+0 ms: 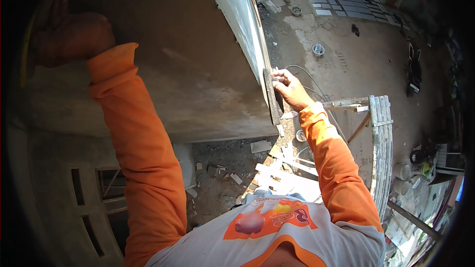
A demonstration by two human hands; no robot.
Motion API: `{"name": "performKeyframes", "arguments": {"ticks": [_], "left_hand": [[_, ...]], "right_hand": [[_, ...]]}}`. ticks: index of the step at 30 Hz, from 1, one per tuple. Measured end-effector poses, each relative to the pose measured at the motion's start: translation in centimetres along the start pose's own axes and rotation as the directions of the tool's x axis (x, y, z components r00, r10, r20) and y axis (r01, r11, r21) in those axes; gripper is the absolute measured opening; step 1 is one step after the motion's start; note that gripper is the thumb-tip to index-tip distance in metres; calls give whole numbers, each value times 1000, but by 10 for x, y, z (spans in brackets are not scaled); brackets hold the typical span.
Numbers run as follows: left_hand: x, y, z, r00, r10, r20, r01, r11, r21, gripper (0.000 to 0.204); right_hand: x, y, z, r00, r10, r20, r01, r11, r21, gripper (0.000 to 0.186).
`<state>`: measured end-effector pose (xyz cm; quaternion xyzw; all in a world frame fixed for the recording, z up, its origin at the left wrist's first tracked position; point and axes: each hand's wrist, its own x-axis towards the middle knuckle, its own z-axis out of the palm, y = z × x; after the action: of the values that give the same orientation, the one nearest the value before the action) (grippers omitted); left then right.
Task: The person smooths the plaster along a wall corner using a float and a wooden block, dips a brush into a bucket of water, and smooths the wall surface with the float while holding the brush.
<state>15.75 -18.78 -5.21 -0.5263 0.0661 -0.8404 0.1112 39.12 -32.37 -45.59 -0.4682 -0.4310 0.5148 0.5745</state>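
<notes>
Shirt fabric (198,241) was positioned nearest. At the right edge of the wall (188,59), a dark strip (271,100) was apparently pinched by the right hand's (295,93) fingers; the left hand's (79,34) finger state could not be determined. Reduced pressure could let the strip be dropped.

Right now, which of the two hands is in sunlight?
The right hand, beside the dark strip: it is brightly lit, while the left hand is in shadow.
</notes>
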Motion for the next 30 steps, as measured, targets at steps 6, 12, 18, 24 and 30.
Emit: {"name": "performKeyframes", "arguments": {"ticks": [6, 12, 18, 24, 30], "left_hand": [[-23, 31, 10, 927, -372, -51, 333, 878, -345, 35], [-27, 43, 24, 937, -330, -110, 301, 928, -220, 35], [-8, 2, 0, 996, 38, 78, -41, 999, 30, 53], [-14, 6, 13, 999, -33, -23, 33, 999, -5, 52], [-3, 4, -8, 994, -102, 34, 104, 994, -44, 50]], "right_hand": [[11, -95, 38, 994, -75, -76, 81, 993, 85, 27], [46, -310, 69, 818, -574, 45, 574, 819, -3, 25], [58, -293, 51, 711, -625, 324, 691, 532, -490, 24], [33, 16, -5, 985, 63, -162, -103, 962, -251, 31], [51, -36, -11, 989, -83, -122, 36, 938, -345, 32]]}}
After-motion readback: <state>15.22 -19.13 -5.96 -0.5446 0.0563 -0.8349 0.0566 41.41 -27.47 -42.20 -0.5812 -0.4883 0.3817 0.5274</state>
